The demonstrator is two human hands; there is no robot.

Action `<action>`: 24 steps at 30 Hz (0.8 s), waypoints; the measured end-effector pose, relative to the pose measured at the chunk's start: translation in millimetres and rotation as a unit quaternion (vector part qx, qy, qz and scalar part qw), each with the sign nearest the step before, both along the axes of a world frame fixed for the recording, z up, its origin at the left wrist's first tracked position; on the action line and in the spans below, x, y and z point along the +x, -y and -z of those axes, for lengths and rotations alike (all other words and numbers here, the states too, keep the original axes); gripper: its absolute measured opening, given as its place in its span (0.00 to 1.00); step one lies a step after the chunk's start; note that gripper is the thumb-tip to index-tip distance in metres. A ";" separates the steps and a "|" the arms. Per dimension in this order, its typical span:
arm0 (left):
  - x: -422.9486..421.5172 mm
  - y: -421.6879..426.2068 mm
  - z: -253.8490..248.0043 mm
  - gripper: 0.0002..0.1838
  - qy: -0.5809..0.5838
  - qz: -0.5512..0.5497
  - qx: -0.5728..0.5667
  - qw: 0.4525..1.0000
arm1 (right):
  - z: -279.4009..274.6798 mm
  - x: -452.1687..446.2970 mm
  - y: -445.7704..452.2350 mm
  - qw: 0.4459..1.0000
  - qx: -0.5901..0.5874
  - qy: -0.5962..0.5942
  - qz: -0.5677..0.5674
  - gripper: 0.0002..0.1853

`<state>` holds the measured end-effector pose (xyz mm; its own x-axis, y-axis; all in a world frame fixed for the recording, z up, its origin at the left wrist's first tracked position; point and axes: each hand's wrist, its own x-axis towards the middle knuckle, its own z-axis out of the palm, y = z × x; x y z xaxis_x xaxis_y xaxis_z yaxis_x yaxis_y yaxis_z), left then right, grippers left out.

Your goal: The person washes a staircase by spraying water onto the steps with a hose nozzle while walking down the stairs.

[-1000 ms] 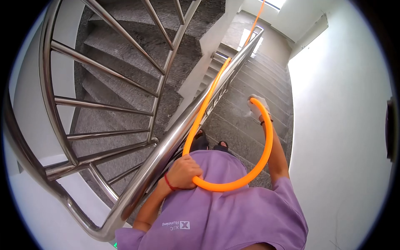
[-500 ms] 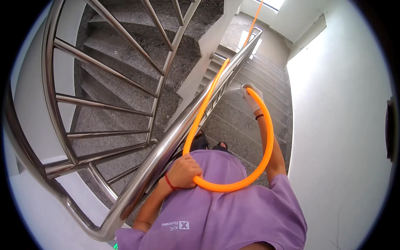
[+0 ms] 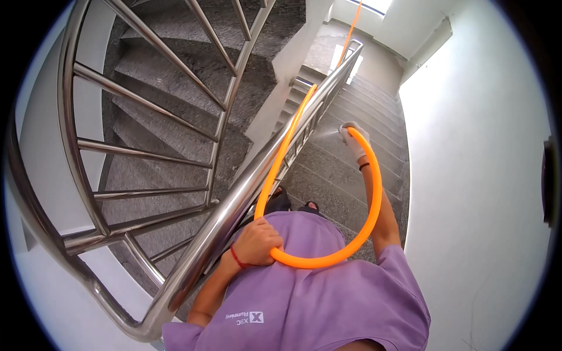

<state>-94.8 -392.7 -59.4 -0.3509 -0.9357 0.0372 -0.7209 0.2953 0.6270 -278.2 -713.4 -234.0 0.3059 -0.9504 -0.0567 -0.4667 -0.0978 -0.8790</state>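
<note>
An orange hose curves in a wide loop in front of my purple shirt. My left hand, bare with a red cord at the wrist, is wrapped round the hose near my belly. My right hand, in a pale glove, grips the hose's far end over the stairs. A fine spray of water comes from that end toward the railing. From my left hand the hose runs up to the metal handrail and passes over it.
Grey stone steps descend ahead to a landing. A second flight lies left beyond metal balusters. A white wall borders the right side. My feet in dark sandals are on the stairs. Farther off, more orange hose hangs past the railing.
My right hand has moved slightly left from its place a second ago, and spray now shows at the hose end. My left hand keeps its hold. The view has shifted slightly.
</note>
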 end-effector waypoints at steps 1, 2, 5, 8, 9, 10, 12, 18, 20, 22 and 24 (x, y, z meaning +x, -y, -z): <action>-0.1 0.5 -0.4 0.04 0.002 0.003 0.000 1.000 | 5.4 -1.8 1.0 1.000 -0.023 0.007 0.004 0.08; -0.2 0.8 -1.2 0.04 0.002 0.008 -0.001 1.000 | 5.9 -3.1 0.6 1.000 -0.024 0.006 0.009 0.08; -0.4 0.9 -1.6 0.05 0.007 0.014 0.011 1.000 | 9.5 -7.9 -2.4 0.999 -0.017 0.011 0.028 0.08; -2.8 0.6 0.3 0.05 0.022 0.018 0.017 0.999 | 18.0 -17.1 -7.0 0.998 0.027 0.030 0.047 0.08; -4.2 1.0 -0.8 0.05 0.028 0.018 0.021 0.999 | 23.1 -20.5 -9.0 0.997 0.027 0.028 0.060 0.08; -5.4 2.5 -2.1 0.05 0.035 0.017 0.024 0.999 | 28.1 -24.1 -10.9 0.997 0.028 0.027 0.072 0.08; -8.0 5.2 -5.5 0.05 0.037 0.024 0.020 0.999 | 33.4 -31.4 -15.8 0.995 0.031 0.030 0.093 0.08; -13.5 8.7 -9.4 0.04 0.043 0.035 0.024 0.998 | 23.2 -57.7 -24.8 0.990 -0.034 -0.013 0.140 0.07; -16.1 9.9 -9.9 0.04 0.041 0.037 0.021 0.998 | 29.6 -71.0 -20.3 0.982 -0.088 -0.099 0.133 0.07; -18.3 9.6 -10.8 0.04 0.047 0.034 0.033 0.998 | 30.4 -86.2 -18.7 0.984 -0.076 -0.105 0.123 0.08; -20.1 7.7 -8.5 0.04 0.044 0.033 0.028 0.998 | 33.1 -102.2 -16.1 0.986 -0.065 -0.112 0.109 0.09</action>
